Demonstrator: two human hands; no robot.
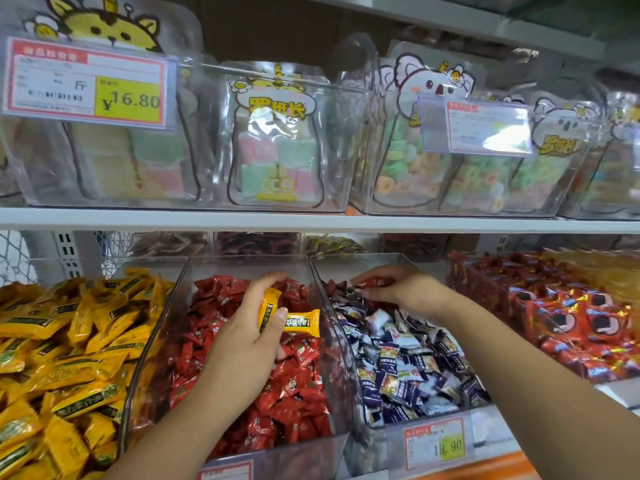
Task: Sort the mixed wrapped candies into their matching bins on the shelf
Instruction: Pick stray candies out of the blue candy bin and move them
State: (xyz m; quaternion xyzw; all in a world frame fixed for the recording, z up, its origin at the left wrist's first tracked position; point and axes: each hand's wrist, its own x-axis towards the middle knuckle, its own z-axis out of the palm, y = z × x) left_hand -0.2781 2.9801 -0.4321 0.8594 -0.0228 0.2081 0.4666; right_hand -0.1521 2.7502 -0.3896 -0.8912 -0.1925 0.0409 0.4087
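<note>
Three clear bins stand side by side on the lower shelf: yellow wrapped candies (69,341) on the left, red wrapped candies (294,389) in the middle bin (180,306), dark blue and white candies (405,368) in the right bin (346,327). My left hand (249,334) hovers over the red bin and grips two yellow candies (301,322). My right hand (398,289) reaches into the back of the blue bin and pinches a red candy (375,282), where more red pieces lie mixed in.
Red packets with a face print (561,313) are piled at the right. The upper shelf (311,221) carries clear tubs of pastel sweets (277,161) and ring gummies (415,174), with price tags (86,84) hanging in front. A price label (434,445) fronts the blue bin.
</note>
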